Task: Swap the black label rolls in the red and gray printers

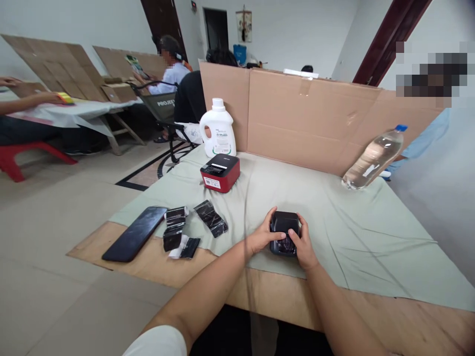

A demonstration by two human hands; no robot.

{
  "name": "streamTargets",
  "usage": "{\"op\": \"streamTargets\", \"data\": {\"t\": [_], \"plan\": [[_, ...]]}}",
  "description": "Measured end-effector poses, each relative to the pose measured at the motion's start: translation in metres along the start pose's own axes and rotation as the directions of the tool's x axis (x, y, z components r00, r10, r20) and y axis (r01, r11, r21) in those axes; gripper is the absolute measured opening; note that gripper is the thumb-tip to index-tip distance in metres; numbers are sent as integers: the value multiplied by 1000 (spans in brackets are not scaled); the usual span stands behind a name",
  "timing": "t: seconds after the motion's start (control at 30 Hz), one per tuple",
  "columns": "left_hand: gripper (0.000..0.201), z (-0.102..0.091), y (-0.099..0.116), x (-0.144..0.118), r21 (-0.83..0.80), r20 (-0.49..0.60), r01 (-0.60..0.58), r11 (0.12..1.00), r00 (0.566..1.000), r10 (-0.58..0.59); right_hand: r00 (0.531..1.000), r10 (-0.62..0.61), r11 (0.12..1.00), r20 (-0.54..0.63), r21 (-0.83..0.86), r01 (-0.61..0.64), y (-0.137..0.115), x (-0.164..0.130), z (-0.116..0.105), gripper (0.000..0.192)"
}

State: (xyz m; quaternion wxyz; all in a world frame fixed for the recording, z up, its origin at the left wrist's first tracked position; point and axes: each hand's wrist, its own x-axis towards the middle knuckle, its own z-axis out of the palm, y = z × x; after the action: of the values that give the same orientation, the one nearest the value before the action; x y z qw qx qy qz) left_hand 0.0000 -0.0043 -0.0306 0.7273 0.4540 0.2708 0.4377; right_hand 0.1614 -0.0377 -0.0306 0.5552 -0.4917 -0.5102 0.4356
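A small black boxy device (285, 220) sits near the front of the cloth-covered table, held from both sides. My left hand (262, 236) is closed on its left side, with the thumb laid across the top. On the right side my right hand (306, 247) grips it too, its thumb bent onto the top face. Wrinkled, shiny black material shows under the thumbs; what it is I cannot make out. To the left lie a strip of glossy black film (211, 218) and another crumpled black-and-white strip (174, 228), beside a large dark phone-shaped slab (135, 235).
A red and black box-shaped device (228, 180) stands behind the strips. Further back are a white jug (218, 131) and a cardboard screen (297, 118). A clear bottle with a blue cap (374, 158) leans against the screen at right. Other people sit or stand around.
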Motion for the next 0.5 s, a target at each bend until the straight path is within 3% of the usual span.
{"op": "streamTargets", "data": {"t": [0.13,0.33,0.5], "plan": [[111,-2,1,2,46,22,6,999,1000,-7,997,69,994,-17,87,-67,7,-6,2,76],[91,-13,2,8,-121,88,214,969,975,-205,994,84,985,-71,158,-72,8,-7,-2,74],[84,-18,4,9,-82,77,203,976,977,-196,994,65,988,-87,148,-52,6,-7,-2,69]]}}
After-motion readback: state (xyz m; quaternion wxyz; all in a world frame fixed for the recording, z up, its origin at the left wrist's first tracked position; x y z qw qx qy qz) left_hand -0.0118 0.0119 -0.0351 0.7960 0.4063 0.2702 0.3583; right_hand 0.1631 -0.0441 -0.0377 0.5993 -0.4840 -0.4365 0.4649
